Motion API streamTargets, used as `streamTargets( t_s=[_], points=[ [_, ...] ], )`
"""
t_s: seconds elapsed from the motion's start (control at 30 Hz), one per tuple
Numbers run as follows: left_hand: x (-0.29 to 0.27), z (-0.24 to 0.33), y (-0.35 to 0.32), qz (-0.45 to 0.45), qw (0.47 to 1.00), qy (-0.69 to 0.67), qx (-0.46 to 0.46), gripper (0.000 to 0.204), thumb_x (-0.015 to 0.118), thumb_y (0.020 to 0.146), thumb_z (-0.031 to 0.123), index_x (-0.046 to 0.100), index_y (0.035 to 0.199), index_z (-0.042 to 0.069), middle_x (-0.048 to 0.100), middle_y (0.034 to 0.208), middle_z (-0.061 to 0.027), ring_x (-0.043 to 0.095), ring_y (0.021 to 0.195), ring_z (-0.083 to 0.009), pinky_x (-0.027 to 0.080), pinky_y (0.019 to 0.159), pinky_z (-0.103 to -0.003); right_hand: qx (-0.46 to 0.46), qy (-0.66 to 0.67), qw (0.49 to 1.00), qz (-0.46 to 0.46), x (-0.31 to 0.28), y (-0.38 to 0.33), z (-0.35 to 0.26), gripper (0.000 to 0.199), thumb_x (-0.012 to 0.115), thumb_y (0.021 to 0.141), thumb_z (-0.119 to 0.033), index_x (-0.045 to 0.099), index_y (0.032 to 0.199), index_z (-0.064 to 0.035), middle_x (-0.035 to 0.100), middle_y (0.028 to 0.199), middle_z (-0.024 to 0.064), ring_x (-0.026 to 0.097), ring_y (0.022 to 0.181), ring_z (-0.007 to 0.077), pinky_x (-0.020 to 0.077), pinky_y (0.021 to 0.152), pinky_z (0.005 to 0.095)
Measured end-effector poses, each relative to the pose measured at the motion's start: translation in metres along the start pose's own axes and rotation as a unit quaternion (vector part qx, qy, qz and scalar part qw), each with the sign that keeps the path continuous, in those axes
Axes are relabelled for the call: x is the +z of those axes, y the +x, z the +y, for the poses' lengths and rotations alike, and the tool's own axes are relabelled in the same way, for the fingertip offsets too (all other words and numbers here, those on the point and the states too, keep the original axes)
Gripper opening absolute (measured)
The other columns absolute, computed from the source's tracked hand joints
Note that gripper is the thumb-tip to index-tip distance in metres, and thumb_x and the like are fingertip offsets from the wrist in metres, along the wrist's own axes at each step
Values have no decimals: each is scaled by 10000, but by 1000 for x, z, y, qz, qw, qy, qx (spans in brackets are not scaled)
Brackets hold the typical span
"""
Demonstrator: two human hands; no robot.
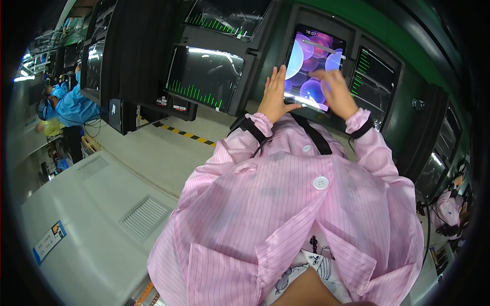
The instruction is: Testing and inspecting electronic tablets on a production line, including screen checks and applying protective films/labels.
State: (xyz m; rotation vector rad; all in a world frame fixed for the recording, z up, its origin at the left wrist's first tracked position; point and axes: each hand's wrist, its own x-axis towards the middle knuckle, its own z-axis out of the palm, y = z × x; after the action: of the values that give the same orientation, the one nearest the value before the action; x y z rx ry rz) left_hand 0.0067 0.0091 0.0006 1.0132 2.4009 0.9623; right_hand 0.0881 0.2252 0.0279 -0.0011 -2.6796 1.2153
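Tablet (312, 66) looks thin, stiff, glass front = fragile/slick imo; grip by edges. Left hand (274, 97) flat-open on left edge, right hand (334, 92) open, fingers touching screen.

Glossy glass tablet (312, 66) in matt black plastic holder (286, 30) — thin, faintly shiny pink striped cloth coat (286, 214)

Dark fixture frame (357, 46) tight around tablet (311, 61)

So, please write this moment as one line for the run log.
left hand: flat on tablet left edge | right hand: fingers on lit screen | tablet: upright in dark fixture | neighbouring screens: green bars
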Motion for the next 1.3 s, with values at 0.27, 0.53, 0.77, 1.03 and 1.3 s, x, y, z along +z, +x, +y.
streamTargets(
  t_s=[0.27,0.53,0.77,1.03,1.3],
  points=[
    [-1,3,-1,-1,999,35,11,1188,861,640,324,106,1492,-16,206,1534,-222,147,1443,-383,183,1160,-493,66,-142,971,182,-31,7,40,283,497,875,11,573,1134,-74,640,985,133,564,971,331,465,856,417],
    [-1,1,-2,-4,1000,27,10,1196,853,642,343,91,1508,25,185,1558,-169,120,1457,-351,179,1158,-502,-7,-85,996,-31,-4,-18,-5,300,542,850,-6,611,1125,-102,595,973,147,578,913,322,467,811,411],
    [0,0,-2,-1,999,36,2,1186,846,649,364,99,1508,29,184,1560,-163,123,1458,-344,181,1157,-505,140,-73,961,229,-30,-1,60,301,493,872,15,508,1170,-27,655,1111,126,559,998,348,445,901,398],
    [-3,6,0,9,999,40,11,1179,871,625,302,137,1491,-16,241,1526,-215,183,1433,-379,214,1154,-443,174,-172,955,167,-20,36,98,332,558,858,-68,511,1187,-56,675,1109,116,569,1020,357,464,891,420],
    [-2,2,-2,13,1000,12,12,1173,858,630,323,132,1502,27,219,1549,-160,141,1451,-358,209,1143,-518,255,-126,944,165,-14,43,84,412,554,880,-113,450,1275,-61,666,1105,152,561,1033,372,461,901,434]
  ],
)
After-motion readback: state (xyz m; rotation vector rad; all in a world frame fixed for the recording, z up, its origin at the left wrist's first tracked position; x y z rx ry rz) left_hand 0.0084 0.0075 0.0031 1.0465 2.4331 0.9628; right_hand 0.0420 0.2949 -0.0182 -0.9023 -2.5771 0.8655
